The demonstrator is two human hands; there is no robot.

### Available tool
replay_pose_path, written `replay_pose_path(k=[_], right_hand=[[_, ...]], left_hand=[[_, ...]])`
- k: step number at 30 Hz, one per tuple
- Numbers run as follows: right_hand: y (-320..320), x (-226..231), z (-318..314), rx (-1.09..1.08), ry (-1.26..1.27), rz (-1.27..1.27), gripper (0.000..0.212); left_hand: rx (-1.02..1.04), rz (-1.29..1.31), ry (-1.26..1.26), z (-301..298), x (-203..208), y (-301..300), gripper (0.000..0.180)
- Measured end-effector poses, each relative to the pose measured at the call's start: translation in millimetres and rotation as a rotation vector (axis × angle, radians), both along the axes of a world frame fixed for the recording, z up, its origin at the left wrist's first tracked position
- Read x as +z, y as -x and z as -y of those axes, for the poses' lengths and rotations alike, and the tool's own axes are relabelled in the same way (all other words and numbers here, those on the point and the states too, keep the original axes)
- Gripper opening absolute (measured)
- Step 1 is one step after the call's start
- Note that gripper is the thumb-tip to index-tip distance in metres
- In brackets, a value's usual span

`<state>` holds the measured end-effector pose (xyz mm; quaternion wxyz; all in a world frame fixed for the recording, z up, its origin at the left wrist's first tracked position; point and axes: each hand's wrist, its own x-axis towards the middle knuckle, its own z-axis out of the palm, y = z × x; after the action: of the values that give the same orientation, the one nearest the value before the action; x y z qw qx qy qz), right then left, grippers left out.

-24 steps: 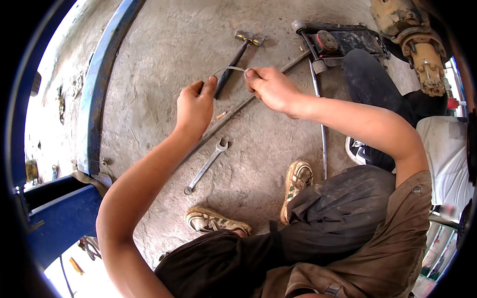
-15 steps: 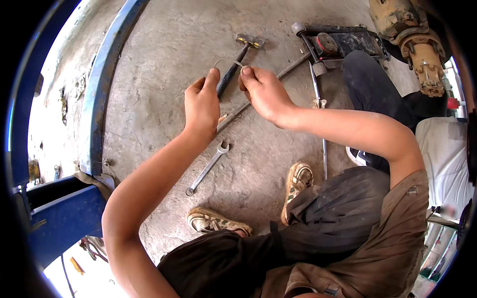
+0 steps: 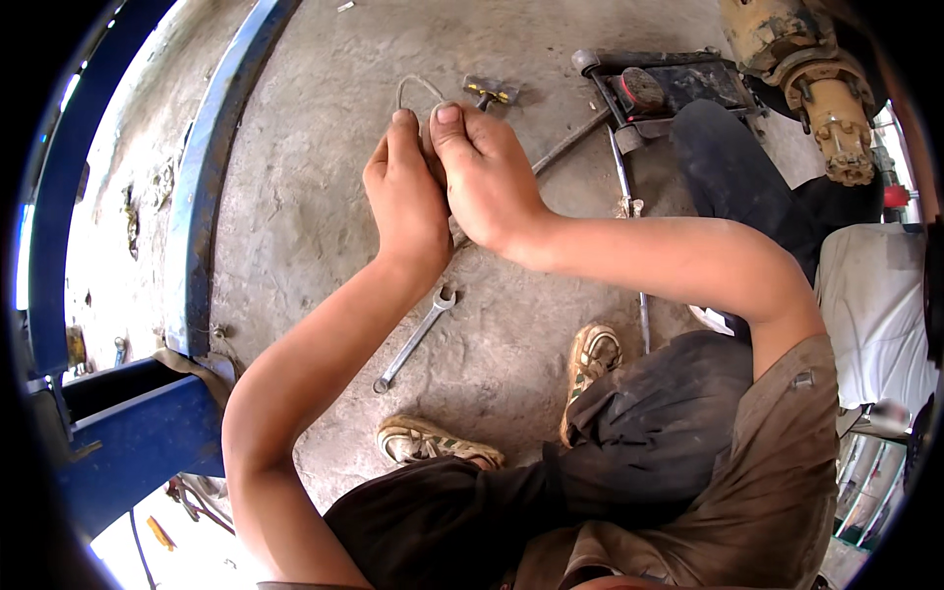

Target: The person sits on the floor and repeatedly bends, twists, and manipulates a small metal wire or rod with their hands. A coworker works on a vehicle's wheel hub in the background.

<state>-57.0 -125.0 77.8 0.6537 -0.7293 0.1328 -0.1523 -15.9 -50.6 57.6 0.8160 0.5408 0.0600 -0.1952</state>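
A thin, pale piece of wire (image 3: 420, 79) is bent into a narrow arch above my thumbs. My left hand (image 3: 408, 202) is closed on one end, the thumb pointing up. My right hand (image 3: 489, 182) pinches the other end, its thumb pressed on top. Both hands are close together, side by side, and their fingers hide the wire's ends. Beyond them a hammer (image 3: 492, 90) lies on the concrete floor, its handle mostly covered by my right hand. Nearer to me lies an open-ended combination wrench (image 3: 416, 339), apart from both hands.
A long metal rod (image 3: 572, 140) and a thinner bar (image 3: 621, 167) lie right of my hands. Far right are a floor jack (image 3: 688, 93), a rusty axle-like part (image 3: 836, 118) and another person's dark-trousered leg (image 3: 733, 162). Blue steel beams (image 3: 197, 197) stand at left.
My hands have come together, the right moving left toward the other. The wire between them has gone from a wide, shallow curve to a tighter, taller arch.
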Motion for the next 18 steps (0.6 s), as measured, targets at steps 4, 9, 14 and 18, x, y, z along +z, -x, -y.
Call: replay_pose_path(k=[4,9,14,18], right_hand=[[-1.4,-8.8,-0.3,-0.057,0.067,0.045,0.038],[5.5,-10.5,17.9,-0.016,0.049,0.035,0.045],[6.9,-23.0,38.6,0.108,-0.092,-0.008,0.067],[6.3,-10.9,33.6,0.271,-0.192,0.163,0.071]], left_hand=[[-0.001,0.018,-0.013,4.8,5.5,10.0,0.036],[0.028,0.154,-0.285,11.7,14.3,11.8,0.036],[-0.155,0.408,-0.37,-4.4,-1.4,-5.4,0.04],[-0.268,0.631,-0.384,-2.7,-12.6,-12.4,0.051]])
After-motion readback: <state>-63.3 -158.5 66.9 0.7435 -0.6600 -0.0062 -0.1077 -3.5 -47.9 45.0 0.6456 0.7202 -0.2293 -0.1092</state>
